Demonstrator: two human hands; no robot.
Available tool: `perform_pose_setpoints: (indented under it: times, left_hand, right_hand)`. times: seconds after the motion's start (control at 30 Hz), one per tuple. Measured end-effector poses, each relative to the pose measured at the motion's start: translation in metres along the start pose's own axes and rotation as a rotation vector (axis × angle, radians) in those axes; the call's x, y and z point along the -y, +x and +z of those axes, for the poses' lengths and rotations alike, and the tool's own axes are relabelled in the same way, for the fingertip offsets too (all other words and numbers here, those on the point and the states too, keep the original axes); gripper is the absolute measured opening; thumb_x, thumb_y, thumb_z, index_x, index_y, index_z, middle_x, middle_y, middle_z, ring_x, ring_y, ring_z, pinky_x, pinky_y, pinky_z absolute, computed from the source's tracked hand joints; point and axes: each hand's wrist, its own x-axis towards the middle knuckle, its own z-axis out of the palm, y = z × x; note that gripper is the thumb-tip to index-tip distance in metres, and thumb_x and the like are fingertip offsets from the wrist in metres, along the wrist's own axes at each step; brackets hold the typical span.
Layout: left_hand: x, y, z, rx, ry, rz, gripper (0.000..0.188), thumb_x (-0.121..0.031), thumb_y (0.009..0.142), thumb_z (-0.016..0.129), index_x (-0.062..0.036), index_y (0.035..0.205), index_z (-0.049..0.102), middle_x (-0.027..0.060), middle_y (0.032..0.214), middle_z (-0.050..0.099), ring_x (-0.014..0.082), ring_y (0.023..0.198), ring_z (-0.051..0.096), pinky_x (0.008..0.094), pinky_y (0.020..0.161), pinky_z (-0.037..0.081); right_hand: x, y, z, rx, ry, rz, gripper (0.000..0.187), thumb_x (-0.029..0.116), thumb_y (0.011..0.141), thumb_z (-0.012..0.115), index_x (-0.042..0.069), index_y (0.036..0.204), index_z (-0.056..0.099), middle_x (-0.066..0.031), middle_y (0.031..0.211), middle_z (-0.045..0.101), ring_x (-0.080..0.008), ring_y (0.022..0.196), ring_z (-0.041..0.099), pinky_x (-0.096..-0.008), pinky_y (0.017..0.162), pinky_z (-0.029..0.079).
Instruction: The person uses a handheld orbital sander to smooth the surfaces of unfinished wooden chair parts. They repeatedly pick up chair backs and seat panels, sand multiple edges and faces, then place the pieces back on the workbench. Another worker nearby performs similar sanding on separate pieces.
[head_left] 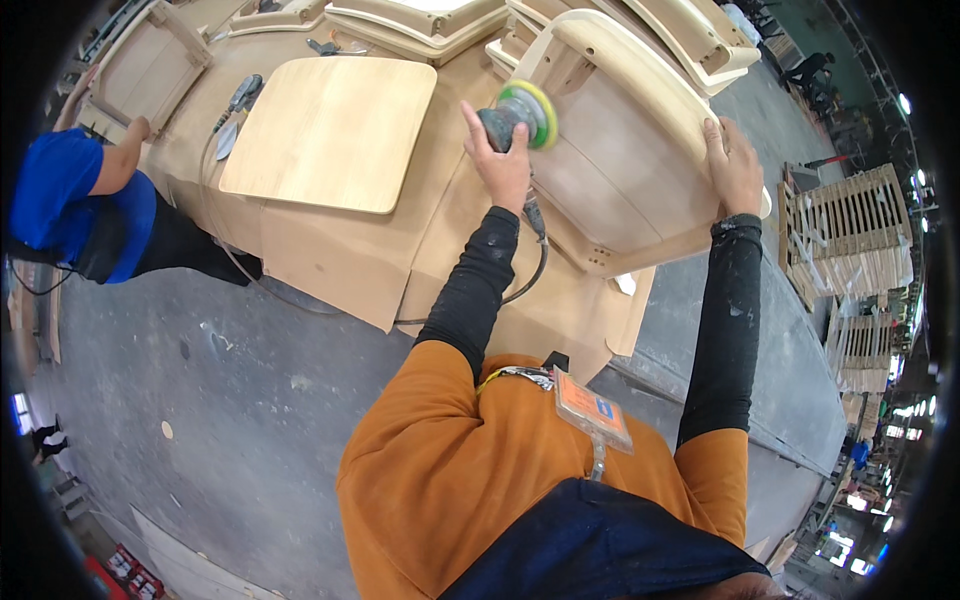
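My left hand [500, 165] is wrapped round a small round sander [517, 115] with a dark body and a green and yellow pad. The pad is at the left side of a pale wooden seat-like frame [630, 150], which stands tilted on the covered table. Whether the pad touches the wood, I cannot tell. On the frame's far right rail rests my right hand [737, 165], gripping it with the fingers over the edge. A dark hose [541, 250] runs from below the sander, bends past my left forearm and goes off to the left.
A flat wooden panel [330, 135] lies on the brown paper table cover [330, 255]. Beside it is a grey hand tool [245, 92]. More wooden frames [420, 25] are stacked behind. At the left, a person in blue [85, 205] handles another frame [150, 70]. Slatted wood stacks [855, 235] stand right.
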Motion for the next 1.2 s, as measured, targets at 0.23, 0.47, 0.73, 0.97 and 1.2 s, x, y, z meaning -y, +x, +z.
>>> perform_pose_setpoints:
  times: [0.23,0.47,0.73,0.97,1.2]
  left_hand:
    - [0.067,-0.019,-0.02,0.037,-0.074,-0.171,0.092,-0.016,0.084,0.073,-0.004,0.154,0.014,0.0244,0.152,0.03,0.0297,0.136,0.038,0.0364,0.111,0.032]
    - [0.058,-0.054,-0.07,0.347,0.739,-0.033,0.098,-0.022,0.073,0.081,-0.0202,0.153,0.024,0.0225,0.139,0.043,0.0378,0.12,0.051,0.0436,0.096,0.046]
    - [0.078,-0.075,-0.037,0.976,1.148,0.255,0.084,-0.023,0.073,0.08,-0.0353,0.145,0.038,0.0229,0.145,0.037,0.0379,0.097,0.065,0.0456,0.08,0.055]
    - [0.092,-0.052,-0.02,0.924,1.117,0.31,0.082,-0.025,0.074,0.08,-0.0331,0.144,0.04,0.0239,0.141,0.04,0.0397,0.107,0.062,0.0429,0.082,0.056]
    - [0.085,-0.078,-0.029,1.059,1.071,0.348,0.082,-0.024,0.073,0.081,-0.0347,0.144,0.041,0.0235,0.141,0.04,0.0406,0.102,0.063,0.046,0.083,0.054]
  right_hand:
    - [-0.012,0.008,0.008,-0.013,0.015,-0.005,0.049,0.052,0.093,0.048,0.012,0.116,0.065,-0.0191,0.105,0.067,-0.0368,0.104,0.061,-0.0449,0.088,0.046]
    - [-0.004,0.0,0.003,-0.054,0.038,-0.031,0.049,0.05,0.092,0.049,0.011,0.117,0.065,-0.0189,0.104,0.067,-0.0368,0.1,0.062,-0.0436,0.088,0.047]
    - [0.027,-0.031,-0.022,-0.059,0.06,-0.017,0.029,0.032,0.086,0.059,0.004,0.091,0.063,-0.0196,0.083,0.067,-0.0354,0.085,0.064,-0.0485,0.08,0.045]
    - [0.031,-0.045,-0.022,-0.228,0.127,-0.078,0.029,0.032,0.084,0.059,0.005,0.093,0.064,-0.02,0.083,0.066,-0.0372,0.081,0.063,-0.0476,0.077,0.045]
    - [0.022,-0.037,-0.013,-0.215,0.154,-0.118,0.029,0.03,0.083,0.058,0.003,0.091,0.066,-0.0204,0.082,0.067,-0.0377,0.079,0.064,-0.0492,0.075,0.048]
